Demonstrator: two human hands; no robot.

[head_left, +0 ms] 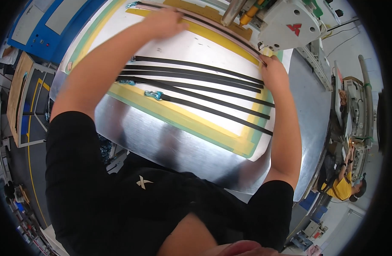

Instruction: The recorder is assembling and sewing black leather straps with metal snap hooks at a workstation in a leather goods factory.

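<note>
A long black strap (221, 28) runs along a pinkish strip beside a yellow guide bar (217, 36), under the machine head. My right hand (274, 72) pinches the strap's right end, close below the machine head. Over the strap's left part is my left hand (161, 24), smeared by motion, so its grip is unclear. Several more black straps (204, 76) lie side by side on the white board (191, 47), nearer to me. Some have blue-wrapped ends, such as the bundled end (153, 94) at the near left. Another blue-wrapped end (132, 4) shows at the far left of the guided strap.
The white machine head (289, 25) hangs over the far right of the board. Yellow and green tape (183, 117) borders the board on a shiny metal table (161, 136). A blue cabinet (46, 25) stands far left. Another person (343, 187) works at the right.
</note>
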